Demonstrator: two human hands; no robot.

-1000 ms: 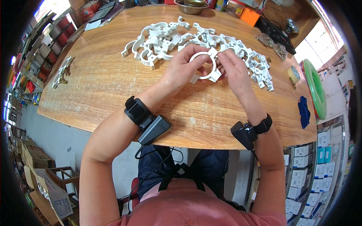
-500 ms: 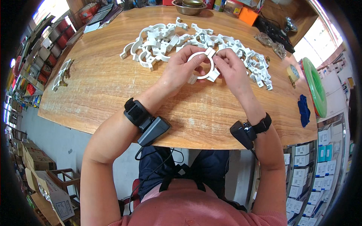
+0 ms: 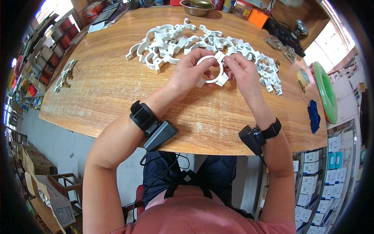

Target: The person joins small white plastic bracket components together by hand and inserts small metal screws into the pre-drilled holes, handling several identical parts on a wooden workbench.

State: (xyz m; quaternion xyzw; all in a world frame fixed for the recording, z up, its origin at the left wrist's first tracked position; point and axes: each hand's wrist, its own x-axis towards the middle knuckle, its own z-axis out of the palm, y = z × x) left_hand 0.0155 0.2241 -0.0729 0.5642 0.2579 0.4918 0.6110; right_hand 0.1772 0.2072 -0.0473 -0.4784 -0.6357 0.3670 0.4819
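My left hand (image 3: 190,72) is closed around the left side of a white plastic pipe clamp (image 3: 222,80), a round ring with lugs, held above the table. The thumb lies across its opening. My right hand (image 3: 243,73) pinches at the clamp's upper right lug, thumb against fingers. A small piece seems to sit between those fingertips, too small to make out. Just beyond my hands lies a heap of white half-ring clamps (image 3: 167,43), with smaller white clamp pieces (image 3: 269,72) at its right end, some showing metal screws.
The wooden table (image 3: 117,93) carries a white clamp with brass-coloured parts (image 3: 63,78) at far left. To the right lie a tape roll (image 3: 303,76), a blue cloth (image 3: 313,116) and green coiled tubing (image 3: 325,93). A metal bowl (image 3: 197,8) and an orange box (image 3: 258,18) stand behind.
The fingers of my right hand have closed in on the clamp's upper lug and curled more. Both hands and the clamp have shifted very slightly right in view.
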